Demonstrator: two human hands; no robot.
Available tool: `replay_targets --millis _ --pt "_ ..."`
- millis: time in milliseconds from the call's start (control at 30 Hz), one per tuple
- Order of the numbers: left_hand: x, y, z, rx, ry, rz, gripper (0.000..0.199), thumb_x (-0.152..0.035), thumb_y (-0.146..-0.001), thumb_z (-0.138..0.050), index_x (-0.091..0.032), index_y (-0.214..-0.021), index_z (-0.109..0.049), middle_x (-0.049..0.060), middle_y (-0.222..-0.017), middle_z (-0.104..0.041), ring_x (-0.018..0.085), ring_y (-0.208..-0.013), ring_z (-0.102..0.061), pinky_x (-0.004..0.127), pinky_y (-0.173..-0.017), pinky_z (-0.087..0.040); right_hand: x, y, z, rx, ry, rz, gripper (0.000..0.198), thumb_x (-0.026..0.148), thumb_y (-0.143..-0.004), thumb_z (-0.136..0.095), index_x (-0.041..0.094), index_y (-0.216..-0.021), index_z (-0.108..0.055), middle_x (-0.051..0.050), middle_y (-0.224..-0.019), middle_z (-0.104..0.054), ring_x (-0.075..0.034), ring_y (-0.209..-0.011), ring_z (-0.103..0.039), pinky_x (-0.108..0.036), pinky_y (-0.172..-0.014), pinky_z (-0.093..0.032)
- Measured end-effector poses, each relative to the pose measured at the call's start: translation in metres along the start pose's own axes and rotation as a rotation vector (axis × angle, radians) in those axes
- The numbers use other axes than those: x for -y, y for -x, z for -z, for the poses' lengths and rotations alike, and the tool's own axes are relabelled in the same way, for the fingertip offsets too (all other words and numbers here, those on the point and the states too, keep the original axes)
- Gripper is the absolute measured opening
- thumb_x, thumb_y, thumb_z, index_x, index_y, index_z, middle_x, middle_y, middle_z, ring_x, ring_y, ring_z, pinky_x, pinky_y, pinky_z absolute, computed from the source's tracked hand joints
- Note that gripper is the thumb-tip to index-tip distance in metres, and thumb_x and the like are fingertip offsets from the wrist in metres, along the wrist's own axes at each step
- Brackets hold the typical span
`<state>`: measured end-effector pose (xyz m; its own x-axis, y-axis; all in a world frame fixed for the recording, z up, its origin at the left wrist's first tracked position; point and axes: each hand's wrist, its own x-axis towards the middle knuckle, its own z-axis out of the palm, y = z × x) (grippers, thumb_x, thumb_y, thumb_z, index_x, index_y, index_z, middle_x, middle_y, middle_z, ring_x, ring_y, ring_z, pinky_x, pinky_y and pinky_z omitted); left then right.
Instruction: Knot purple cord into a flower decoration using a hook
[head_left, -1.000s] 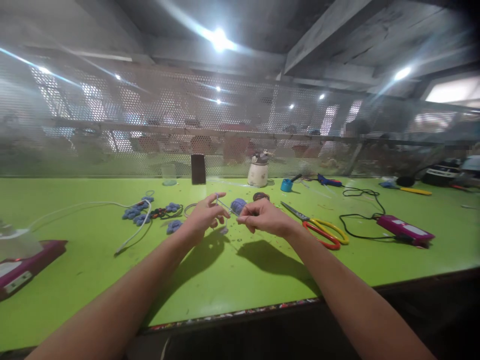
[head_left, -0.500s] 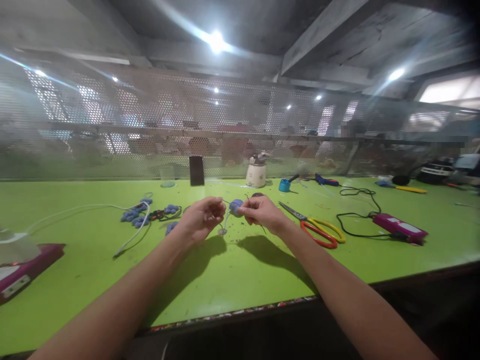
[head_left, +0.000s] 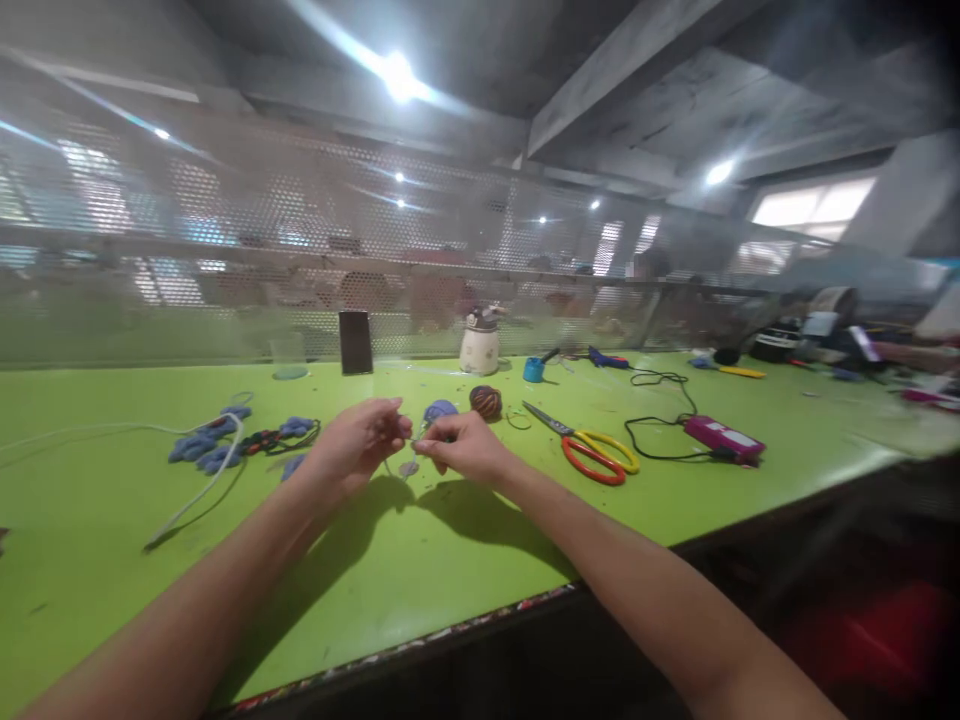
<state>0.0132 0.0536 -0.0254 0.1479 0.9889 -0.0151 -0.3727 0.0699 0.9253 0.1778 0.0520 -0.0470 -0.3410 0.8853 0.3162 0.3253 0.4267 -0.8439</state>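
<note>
My left hand [head_left: 369,440] is raised above the green table, fingers curled in with the tips together. Beside it, my right hand [head_left: 466,445] pinches thumb against fingers, almost touching the left fingertips. What either hand holds is too small to make out; a thin strand shows below them. Just behind my right hand lies a ball of blue yarn [head_left: 440,409], partly covered by it. Next to that sits a brown striped yarn ball [head_left: 486,402]. A small pale disc [head_left: 409,468] lies under the fingers.
Blue knotted pieces [head_left: 214,445] and a white cable [head_left: 199,490] lie left. Scissors [head_left: 592,450] with red and yellow handles lie right, before a purple power strip [head_left: 724,440]. Behind stand a dark phone [head_left: 355,343], a cream bottle [head_left: 478,348] and a blue pot [head_left: 533,370].
The view has turned right, so everything on the table sits further left. My right hand has come closer to my left hand, and the brown striped ball shows more fully.
</note>
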Motion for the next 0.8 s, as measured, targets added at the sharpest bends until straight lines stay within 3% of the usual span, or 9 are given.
replay_targets --millis 133,267,400,567,800 --pt "0.000 -0.004 0.004 -0.064 -0.100 -0.053 0.008 -0.017 -0.074 -0.066 -0.013 -0.071 -0.059 0.004 -0.063 -0.065 0.011 -0.057 -0.059 0.020 -0.055 -0.047 -0.002 -0.002 -0.001 0.009 0.001 0.008 0.025 0.035 -0.073 -0.069 0.014 -0.061 -0.062 0.003 -0.046 -0.054 -0.007 -0.043 -0.042 -0.021 -0.047 -0.034" --pt "-0.002 -0.009 0.010 -0.086 -0.040 -0.091 0.009 -0.014 -0.069 -0.067 -0.012 -0.076 -0.064 0.005 -0.072 -0.068 0.012 -0.069 -0.063 0.022 -0.065 -0.050 -0.006 -0.008 0.006 -0.063 -0.004 -0.058 0.021 0.030 -0.075 -0.066 0.013 -0.062 -0.063 0.003 -0.045 -0.053 -0.007 -0.041 -0.040 -0.021 -0.047 -0.033" --pt "-0.004 -0.014 0.014 -0.120 0.029 -0.110 0.007 -0.018 -0.066 -0.067 -0.011 -0.067 -0.064 0.005 -0.073 -0.067 0.016 -0.078 -0.063 0.027 -0.074 -0.050 -0.013 -0.014 0.019 -0.240 -0.132 -0.149 0.019 0.027 -0.069 -0.069 0.013 -0.058 -0.063 0.003 -0.043 -0.053 -0.006 -0.040 -0.040 -0.020 -0.045 -0.032" --pt "0.000 -0.016 0.017 -0.171 0.012 -0.228 0.013 -0.023 -0.063 -0.073 -0.014 -0.069 -0.066 0.006 -0.082 -0.067 0.017 -0.084 -0.062 0.029 -0.077 -0.049 -0.024 -0.023 0.041 -0.442 -0.236 -0.190 0.019 0.030 -0.068 -0.066 0.014 -0.061 -0.059 0.005 -0.040 -0.049 -0.004 -0.034 -0.031 -0.020 -0.038 -0.023" --pt "0.003 -0.016 0.018 -0.167 -0.043 -0.255 0.015 -0.023 -0.063 -0.073 -0.015 -0.074 -0.069 0.009 -0.091 -0.068 0.019 -0.087 -0.062 0.032 -0.079 -0.048 -0.037 -0.031 0.057 -0.605 -0.258 -0.207 0.024 0.030 -0.065 -0.066 0.016 -0.054 -0.051 0.004 -0.037 -0.046 -0.004 -0.033 -0.031 -0.020 -0.035 -0.022"
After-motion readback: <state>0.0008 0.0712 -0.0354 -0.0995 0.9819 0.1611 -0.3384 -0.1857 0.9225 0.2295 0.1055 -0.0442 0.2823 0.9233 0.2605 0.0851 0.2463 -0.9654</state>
